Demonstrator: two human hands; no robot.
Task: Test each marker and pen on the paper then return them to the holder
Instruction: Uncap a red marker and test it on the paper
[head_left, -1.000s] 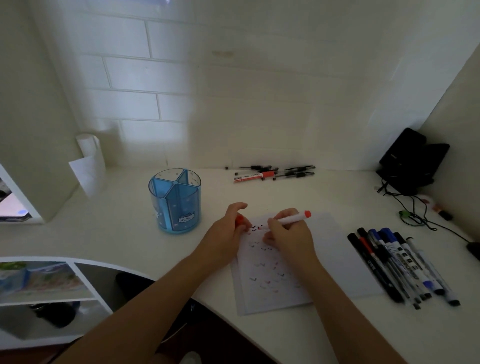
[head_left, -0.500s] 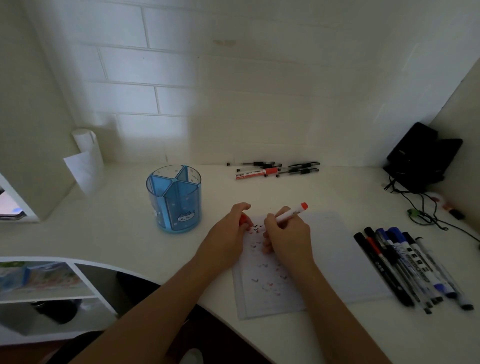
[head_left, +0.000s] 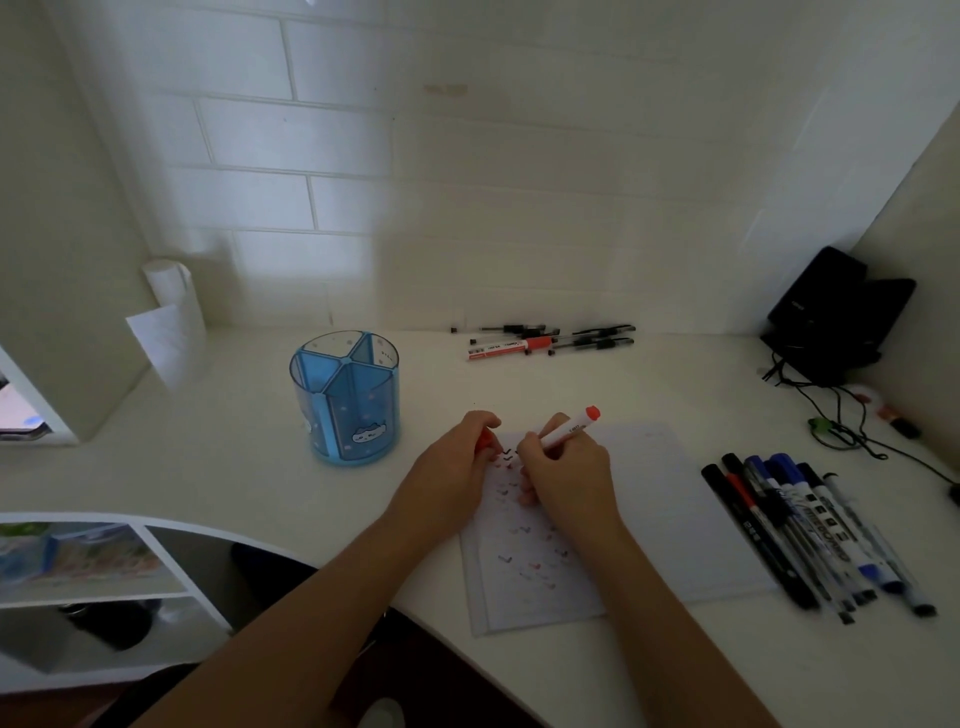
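- The right hand (head_left: 566, 467) pinches a white marker (head_left: 569, 430) in its fingers (head_left: 530, 448), over the paper (head_left: 660, 499).
- The left hand (head_left: 452, 473) curls its fingers round a red cap (head_left: 484, 441).
- The blue holder (head_left: 345, 410) stands near, on the desk (head_left: 234, 457).

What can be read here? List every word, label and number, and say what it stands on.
None reads clearly.
Red marker in the right hand: dark print on barrel, too small.
Red-and-white pen by the wall: print blurred.
Row of markers: labels blurred.
Black device: white mark, too small.
Paper: tick marks only.
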